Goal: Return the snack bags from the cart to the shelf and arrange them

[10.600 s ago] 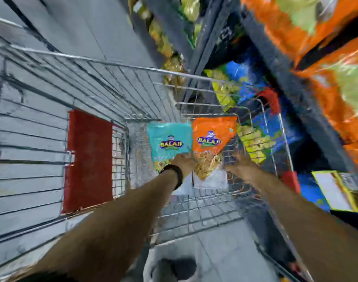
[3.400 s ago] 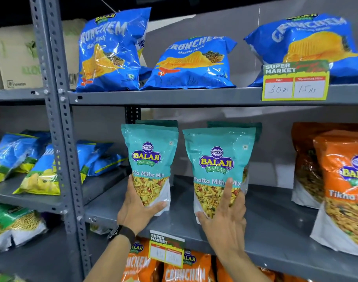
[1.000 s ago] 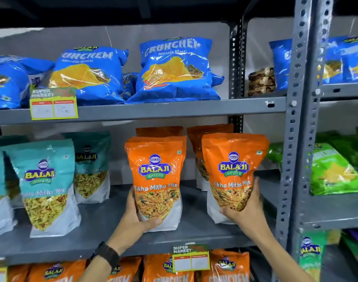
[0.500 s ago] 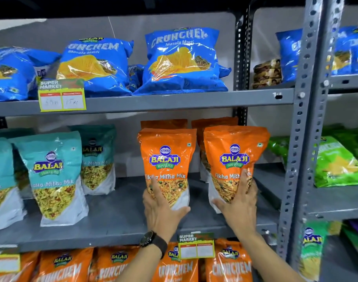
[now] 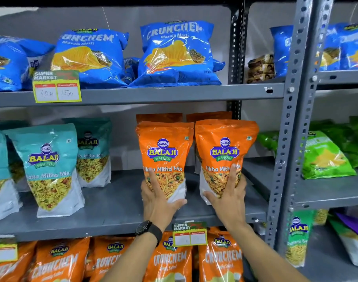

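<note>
The left orange bag and right orange bag stand side by side at the right end of the middle shelf. The left hand and right hand, gripping a second ago, now press flat, fingers spread: placed, probably just straightening.

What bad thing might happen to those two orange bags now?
1. The left hand presses low on the left orange bag, and the right hand low on the right orange bag. These tall pouches might tip forward off the shelf once released.
2. Pushing them back could knock over the orange bags behind.
</note>
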`<action>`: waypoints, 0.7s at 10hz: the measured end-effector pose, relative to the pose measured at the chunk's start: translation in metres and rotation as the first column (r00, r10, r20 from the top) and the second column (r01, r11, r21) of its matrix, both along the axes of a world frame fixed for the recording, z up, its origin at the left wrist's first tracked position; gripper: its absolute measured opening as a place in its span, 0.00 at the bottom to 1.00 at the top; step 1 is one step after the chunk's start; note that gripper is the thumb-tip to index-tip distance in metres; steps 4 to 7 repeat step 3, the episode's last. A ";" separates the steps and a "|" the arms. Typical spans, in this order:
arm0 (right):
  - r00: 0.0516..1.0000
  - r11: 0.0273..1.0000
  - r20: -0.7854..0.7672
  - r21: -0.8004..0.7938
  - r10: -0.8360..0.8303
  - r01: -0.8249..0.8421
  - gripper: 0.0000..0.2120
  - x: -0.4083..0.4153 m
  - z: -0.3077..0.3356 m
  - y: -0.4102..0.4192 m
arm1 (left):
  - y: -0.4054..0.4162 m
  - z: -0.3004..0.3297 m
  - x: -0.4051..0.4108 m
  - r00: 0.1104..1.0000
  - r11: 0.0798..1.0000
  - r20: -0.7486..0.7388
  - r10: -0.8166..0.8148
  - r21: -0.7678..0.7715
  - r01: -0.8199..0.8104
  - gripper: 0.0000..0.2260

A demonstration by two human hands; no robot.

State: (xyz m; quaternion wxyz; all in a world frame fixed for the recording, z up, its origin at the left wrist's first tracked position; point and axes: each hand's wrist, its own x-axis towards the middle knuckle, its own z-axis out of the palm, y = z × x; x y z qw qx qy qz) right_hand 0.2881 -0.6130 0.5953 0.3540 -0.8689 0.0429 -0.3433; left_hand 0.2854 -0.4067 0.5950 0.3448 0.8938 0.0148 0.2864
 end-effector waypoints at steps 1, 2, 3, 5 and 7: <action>1.000 1.000 -0.027 -0.009 -0.014 0.014 0.59 -0.002 0.002 0.002 | -0.002 0.002 -0.003 1.000 1.000 -0.019 0.018 0.012 -0.018 0.67; 0.999 1.000 -0.046 0.001 0.006 -0.006 0.58 0.000 0.001 0.000 | -0.001 0.005 -0.002 1.000 1.000 -0.030 -0.001 -0.002 0.001 0.67; 0.999 0.999 -0.030 -0.037 -0.014 0.013 0.58 0.000 -0.001 -0.004 | 0.001 0.004 -0.004 0.998 0.997 -0.046 0.036 0.069 -0.033 0.65; 0.999 0.999 -0.030 -0.037 -0.014 0.013 0.58 0.000 -0.001 -0.004 | 0.001 0.004 -0.004 0.998 0.997 -0.046 0.036 0.069 -0.033 0.65; 0.999 0.999 -0.030 -0.037 -0.014 0.013 0.58 0.000 -0.001 -0.004 | 0.001 0.004 -0.004 0.998 0.997 -0.046 0.036 0.069 -0.033 0.65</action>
